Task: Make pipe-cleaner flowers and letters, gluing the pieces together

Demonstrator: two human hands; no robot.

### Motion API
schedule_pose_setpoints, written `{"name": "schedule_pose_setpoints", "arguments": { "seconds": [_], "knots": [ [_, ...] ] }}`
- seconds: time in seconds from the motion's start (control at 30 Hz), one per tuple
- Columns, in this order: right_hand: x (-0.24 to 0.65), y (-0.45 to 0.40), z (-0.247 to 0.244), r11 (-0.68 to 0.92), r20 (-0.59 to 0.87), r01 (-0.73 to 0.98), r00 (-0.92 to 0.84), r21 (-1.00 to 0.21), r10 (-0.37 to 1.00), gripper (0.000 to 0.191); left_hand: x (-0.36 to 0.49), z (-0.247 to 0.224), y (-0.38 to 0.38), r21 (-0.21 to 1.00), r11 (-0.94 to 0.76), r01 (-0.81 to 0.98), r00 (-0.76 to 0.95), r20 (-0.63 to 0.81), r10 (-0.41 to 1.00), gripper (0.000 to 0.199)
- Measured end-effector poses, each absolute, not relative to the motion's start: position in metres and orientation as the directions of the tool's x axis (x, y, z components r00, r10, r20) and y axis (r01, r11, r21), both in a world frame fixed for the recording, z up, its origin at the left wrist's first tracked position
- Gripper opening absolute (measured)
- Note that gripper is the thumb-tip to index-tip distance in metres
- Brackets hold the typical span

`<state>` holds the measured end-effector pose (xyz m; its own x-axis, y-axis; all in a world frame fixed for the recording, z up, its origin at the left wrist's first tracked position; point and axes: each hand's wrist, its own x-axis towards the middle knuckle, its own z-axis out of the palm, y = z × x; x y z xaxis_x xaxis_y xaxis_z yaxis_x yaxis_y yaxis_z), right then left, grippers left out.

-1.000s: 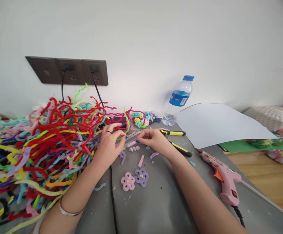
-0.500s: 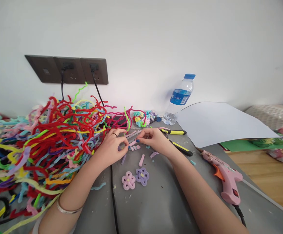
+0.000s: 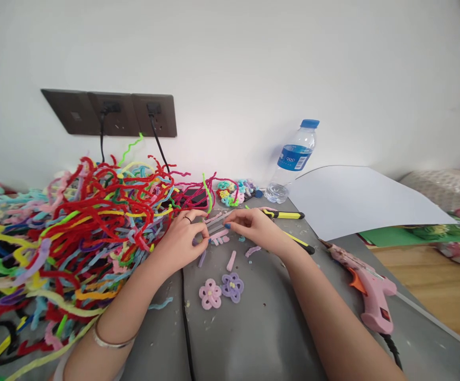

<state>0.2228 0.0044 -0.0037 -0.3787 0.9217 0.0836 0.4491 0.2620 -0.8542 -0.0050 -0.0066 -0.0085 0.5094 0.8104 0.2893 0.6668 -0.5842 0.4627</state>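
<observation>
Between the thumb and forefinger of my left hand [image 3: 187,235] is one end of a short pink pipe cleaner piece [image 3: 219,234]. Its free end points toward my right hand [image 3: 249,226], whose thumb and fingertips sit just off it, slightly apart and seemingly with nothing between them. Striped pink and blue bits [image 3: 220,241] lie right below the fingers. Nearer to me are a loose pink piece [image 3: 231,261], a purple piece [image 3: 253,251], a pink pipe cleaner flower [image 3: 210,294] and a purple flower [image 3: 232,287].
A tangled heap of pipe cleaners [image 3: 107,222] covers the left side. Yellow-black pliers [image 3: 287,215] lie beyond my right wrist. On the right are a pink glue gun [image 3: 375,293] and white sheet [image 3: 365,198]. A water bottle [image 3: 293,161] stands by the wall; a black cable [image 3: 186,328] crosses the table.
My right fingertips have come away from the pink pipe cleaner piece, a little to the right. My left hand stays in place, still pinching it.
</observation>
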Motion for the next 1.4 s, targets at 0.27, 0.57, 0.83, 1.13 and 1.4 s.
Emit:
{"name": "schedule_pose_setpoints", "arguments": {
  "seconds": [0.27, 0.57, 0.83, 1.13, 1.4],
  "knots": [
    [0.224, 0.003, -0.006, 0.329, 0.091, 0.524, -0.428, -0.786, 0.899, 0.02, -0.005, -0.007, -0.007, 0.455, -0.576, 0.679, 0.513, 0.267, 0.816, 0.014],
    [0.223, 0.004, -0.006, 0.304, 0.075, 0.499, -0.428, -0.812, 0.901, 0.016, -0.004, -0.006, -0.008, 0.462, -0.576, 0.674, 0.516, 0.263, 0.815, 0.013],
    [0.229, -0.003, 0.014, 0.139, -0.099, 0.383, -0.541, -0.913, 0.835, 0.022, -0.004, -0.002, -0.006, 0.505, -0.544, 0.67, 0.447, 0.31, 0.839, 0.011],
    [0.229, -0.012, 0.022, 0.143, -0.27, 0.487, -0.679, -0.861, 0.683, 0.016, -0.006, 0.0, -0.002, 0.595, -0.456, 0.662, 0.262, 0.387, 0.884, 0.015],
    [0.225, -0.009, 0.01, 0.2, -0.276, 0.58, -0.627, -0.79, 0.729, 0.014, -0.005, 0.0, -0.001, 0.607, -0.448, 0.656, 0.257, 0.378, 0.889, 0.015]
  ]
}}
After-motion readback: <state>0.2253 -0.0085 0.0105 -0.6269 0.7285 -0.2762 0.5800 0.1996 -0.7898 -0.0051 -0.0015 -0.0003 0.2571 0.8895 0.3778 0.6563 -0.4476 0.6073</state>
